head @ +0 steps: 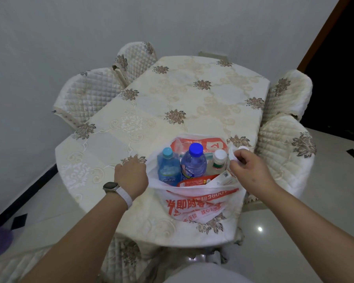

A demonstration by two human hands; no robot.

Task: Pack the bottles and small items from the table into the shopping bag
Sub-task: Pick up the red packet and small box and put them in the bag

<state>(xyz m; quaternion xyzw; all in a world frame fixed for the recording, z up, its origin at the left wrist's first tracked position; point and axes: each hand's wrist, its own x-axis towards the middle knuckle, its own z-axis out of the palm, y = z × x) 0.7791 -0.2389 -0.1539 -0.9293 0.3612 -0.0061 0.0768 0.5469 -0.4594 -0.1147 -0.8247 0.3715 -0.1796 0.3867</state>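
Note:
A white shopping bag [200, 203] with red print stands on the near end of the table [192, 94]. Inside it stand a light-blue bottle [169, 168], a clear bottle with a dark blue cap [193, 163] and a small white pill bottle [219, 161]. A red packet [194, 181] and a white box [223, 178] lie at the front of the bag. My left hand [131, 175] grips the bag's left edge. My right hand [247, 168] pinches the bag's right handle at the rim; a small round white item [243, 148] shows just above its fingers.
Quilted cream chairs stand around the table: two at far left [86, 94], two at right [286, 148]. A grey wall lies behind. Glossy floor tiles [294, 231] spread to the right and below. A watch sits on my left wrist [112, 187].

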